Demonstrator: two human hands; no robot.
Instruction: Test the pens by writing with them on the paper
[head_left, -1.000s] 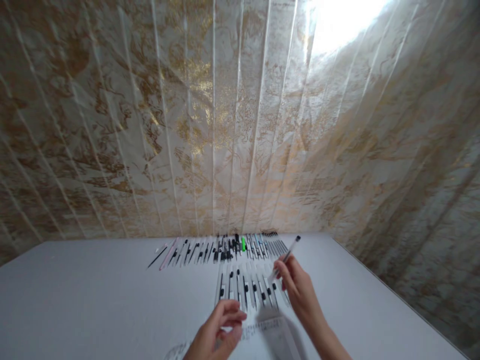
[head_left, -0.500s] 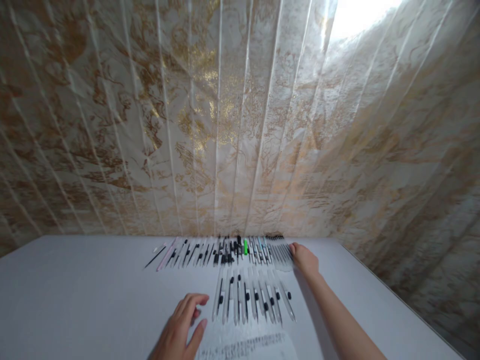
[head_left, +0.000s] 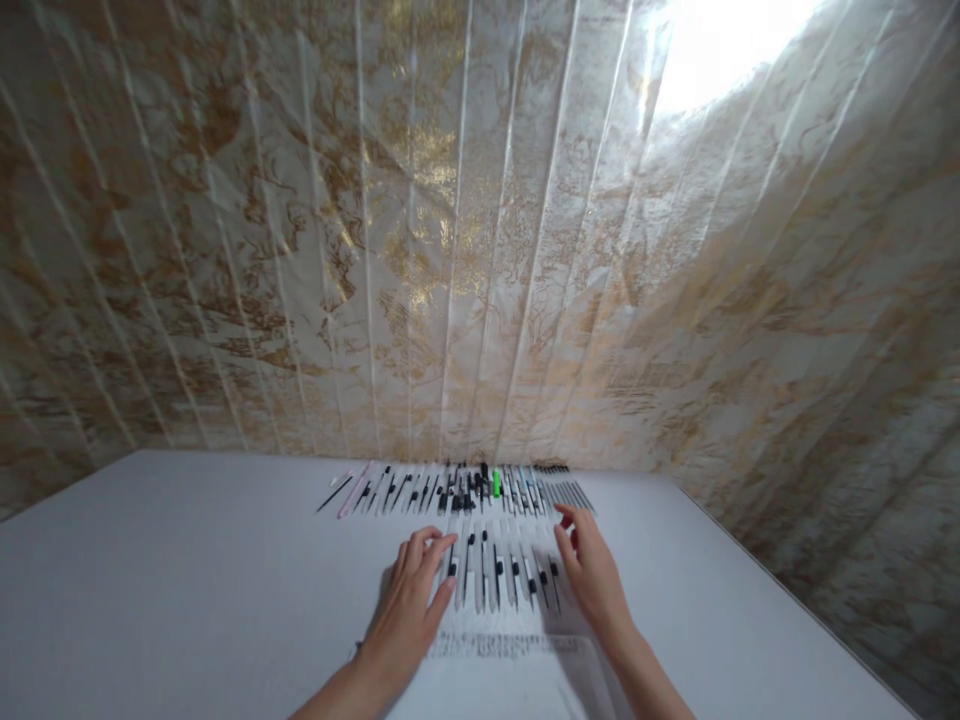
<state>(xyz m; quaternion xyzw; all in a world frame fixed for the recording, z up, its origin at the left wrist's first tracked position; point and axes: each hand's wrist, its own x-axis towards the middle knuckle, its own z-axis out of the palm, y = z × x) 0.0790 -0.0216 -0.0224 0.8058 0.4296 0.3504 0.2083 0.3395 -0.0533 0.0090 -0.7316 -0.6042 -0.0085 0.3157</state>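
Note:
A near row of clear-barrelled pens with dark refills and black clips or grips (head_left: pixel 499 568) lies side by side on the white table. My left hand (head_left: pixel 416 590) is at the row's left end, its thumb and fingers apart around the leftmost pen; whether they touch it I cannot tell. At the right end my right hand (head_left: pixel 591 572) hovers with bent, parted fingers and nothing visible in them. It hides part of the rightmost pens. Just below the row lies a clear sheet or bag with dark printing (head_left: pixel 510 646).
Along the far edge runs a second row of pens and pen parts, with a bright green piece (head_left: pixel 496 484), black caps (head_left: pixel 445 500) and thin grey rods (head_left: pixel 574 495). Behind the white table (head_left: pixel 225 580) hangs a gold-patterned, pleated curtain (head_left: pixel 480 300).
My right hand has come back from the grey rods to the near row's right end. My left hand has moved up and right to its left end. The view has shifted slightly.

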